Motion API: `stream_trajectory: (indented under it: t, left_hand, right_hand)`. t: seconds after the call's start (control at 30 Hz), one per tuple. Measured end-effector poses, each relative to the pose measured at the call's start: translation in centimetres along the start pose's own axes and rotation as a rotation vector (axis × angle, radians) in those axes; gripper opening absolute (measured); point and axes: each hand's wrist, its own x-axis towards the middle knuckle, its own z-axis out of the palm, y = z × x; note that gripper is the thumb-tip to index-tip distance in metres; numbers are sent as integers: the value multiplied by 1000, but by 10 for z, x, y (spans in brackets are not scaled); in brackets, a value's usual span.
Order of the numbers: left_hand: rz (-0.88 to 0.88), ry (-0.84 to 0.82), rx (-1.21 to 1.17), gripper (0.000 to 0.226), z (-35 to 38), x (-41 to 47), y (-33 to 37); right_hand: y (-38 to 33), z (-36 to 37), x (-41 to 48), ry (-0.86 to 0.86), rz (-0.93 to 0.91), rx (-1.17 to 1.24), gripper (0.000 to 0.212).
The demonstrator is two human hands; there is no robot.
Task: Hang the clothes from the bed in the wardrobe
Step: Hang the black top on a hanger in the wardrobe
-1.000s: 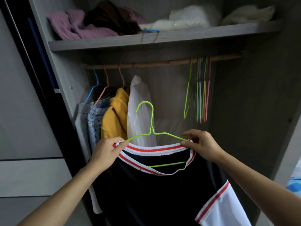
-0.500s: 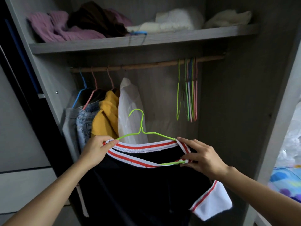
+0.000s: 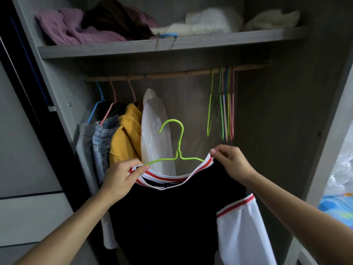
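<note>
While the dark jersey [image 3: 172,217] is hanging in front of the open wardrobe, below the wooden rod [image 3: 172,74], its ribbed red-and-white collar [image 3: 166,177] is sitting over a thin green wire hanger [image 3: 179,142]. The left hand [image 3: 120,180] and right hand [image 3: 233,163] are each pinching one collar end. A grey laminate shelf [image 3: 133,49] above is carrying folded knitwear.

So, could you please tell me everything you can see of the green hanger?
The hanger is thin lime-green wire, seemingly plastic-coated, with a hook open to the left, a twisted neck and two sloping arms; its lower part is hidden inside the shirt. It stands upright below the rod, not hooked on. Both arm ends sit under the striped collar, which the left grip pinches at one end and the right grip at the other.
</note>
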Motion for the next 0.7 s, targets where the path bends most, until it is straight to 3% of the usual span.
stream_trajectory:
  t: [0.17,0.23,0.37,0.5,0.57,0.7]
  left_hand:
    - [-100,-5,-130,44,-1,3,-4]
    - [-122,-52,-118,51,-2,3,-10]
    - [-311,-127,47,72,-6,2,-28]
    - [-407,-148,-49,57,0,13,-23]
    - [-354,-152,-96,55,4,21,-22]
    - [-264,-131,-7,22,6,42,-26]
  right_hand:
    - [-6,8,-17,-46,-137,-341,29]
    - [-14,7,-23,-124,-199,-342,26]
    - [-24,-8,-20,-168,-67,-226,11]
    - [-33,-37,-21,-211,81,-188,15]
    - [-37,-55,-23,-168,169,-129,18]
    - [-48,-82,-22,-34,355,-23,20]
